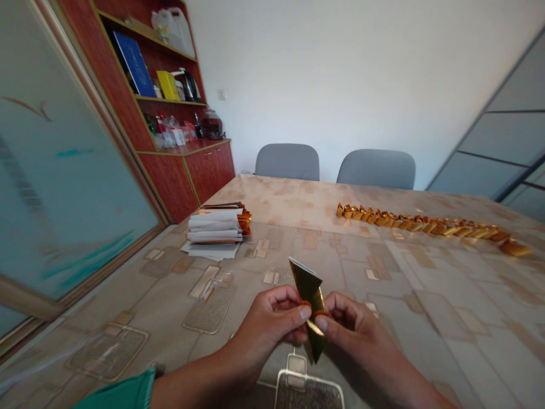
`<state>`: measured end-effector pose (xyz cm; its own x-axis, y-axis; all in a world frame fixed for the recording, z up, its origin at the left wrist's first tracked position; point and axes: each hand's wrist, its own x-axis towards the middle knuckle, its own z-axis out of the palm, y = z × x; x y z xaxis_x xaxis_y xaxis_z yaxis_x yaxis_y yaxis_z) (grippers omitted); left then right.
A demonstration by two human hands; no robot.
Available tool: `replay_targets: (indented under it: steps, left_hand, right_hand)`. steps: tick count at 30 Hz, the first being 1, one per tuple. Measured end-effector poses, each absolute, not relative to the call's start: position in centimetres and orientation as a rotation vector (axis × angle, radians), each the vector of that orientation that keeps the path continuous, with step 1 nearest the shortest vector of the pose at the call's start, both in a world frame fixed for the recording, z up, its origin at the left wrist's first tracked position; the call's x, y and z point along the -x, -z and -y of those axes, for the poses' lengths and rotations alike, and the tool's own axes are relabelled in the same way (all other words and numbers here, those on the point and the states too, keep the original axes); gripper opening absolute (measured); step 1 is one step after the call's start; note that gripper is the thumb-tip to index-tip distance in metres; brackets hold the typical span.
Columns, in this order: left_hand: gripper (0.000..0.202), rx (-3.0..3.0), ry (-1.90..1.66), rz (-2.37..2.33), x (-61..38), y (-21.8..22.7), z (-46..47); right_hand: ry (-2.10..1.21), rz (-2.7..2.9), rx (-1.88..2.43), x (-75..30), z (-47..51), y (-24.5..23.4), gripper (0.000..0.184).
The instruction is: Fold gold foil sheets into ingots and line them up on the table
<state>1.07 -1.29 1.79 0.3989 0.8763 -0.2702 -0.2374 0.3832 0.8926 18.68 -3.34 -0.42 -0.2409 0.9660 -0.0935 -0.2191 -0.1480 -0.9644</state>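
A piece of folded gold foil paper is held upright above the table, with pointed triangular ends at its top and bottom. My left hand pinches its left side near the middle, thumb on the near face. On the opposite side my right hand grips the same paper between thumb and fingers. Both thumbs are close together at its centre. Some of the fingertips behind the paper are hidden.
A stack of folded white-backed gold paper sheets lies at the left of the patterned tablecloth. A long row of folded gold paper pieces stretches across the right. Two grey chairs stand behind the table, and a red-brown cabinet at the left.
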Motion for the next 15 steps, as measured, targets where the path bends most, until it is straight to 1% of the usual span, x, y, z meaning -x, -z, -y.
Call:
replay_targets:
  steps: [5, 8, 11, 15]
  left_hand:
    - [0.039, -0.869, -0.857, -0.879, -1.0, -1.8, 1.3]
    - [0.040, -0.842, -0.858, -0.897, -0.9, -1.7, 1.3]
    - [0.042, -0.842, -0.864, -0.913, -0.9, -1.8, 1.3]
    - [0.042, -0.821, -0.924, -0.936, -0.8, -2.0, 1.3]
  right_hand:
    - [-1.583, 1.068, 0.979, -18.5, 3.9, 0.7, 0.036]
    - [-1.555, 1.078, 1.030, -18.6, 3.8, 0.7, 0.038]
    - [-1.508, 1.137, 1.082, -18.8, 3.5, 0.5, 0.042]
    - [-1.540, 1.302, 1.056, -19.6, 3.1, -0.9, 0.044]
